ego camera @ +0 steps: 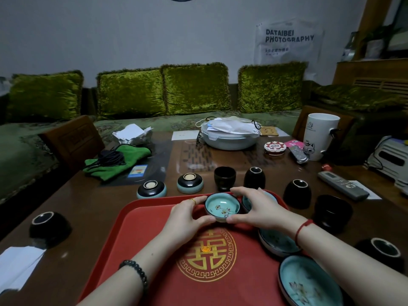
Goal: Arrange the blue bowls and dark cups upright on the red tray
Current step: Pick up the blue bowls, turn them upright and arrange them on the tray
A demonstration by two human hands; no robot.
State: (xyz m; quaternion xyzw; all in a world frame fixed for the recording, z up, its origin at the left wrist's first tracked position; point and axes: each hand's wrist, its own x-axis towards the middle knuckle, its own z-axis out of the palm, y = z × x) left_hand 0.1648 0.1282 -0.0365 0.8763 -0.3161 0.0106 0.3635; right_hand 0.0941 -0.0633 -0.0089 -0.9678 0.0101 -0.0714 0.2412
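Note:
A blue bowl (221, 209) stands upright at the far end of the red tray (154, 235). My left hand (187, 217) and my right hand (258, 208) hold it from both sides. Three more blue bowls sit upright along the tray's right side: one (246, 203) behind my right hand, one (278, 242) under my wrist, one (309, 283) nearest me. Two bowls (151, 189) (190, 183) lie upside down beyond the tray. Dark cups stand around: upright ones (224, 178) (332, 212), inverted ones (254, 177) (297, 193) (49, 226) (383, 252).
On the wooden table lie a green cloth with black cables (114, 161), a lidded grey dish (229, 135), a white jug (320, 135), two remotes (342, 187) (298, 154) and white paper (17, 266). A sofa with green cushions runs behind.

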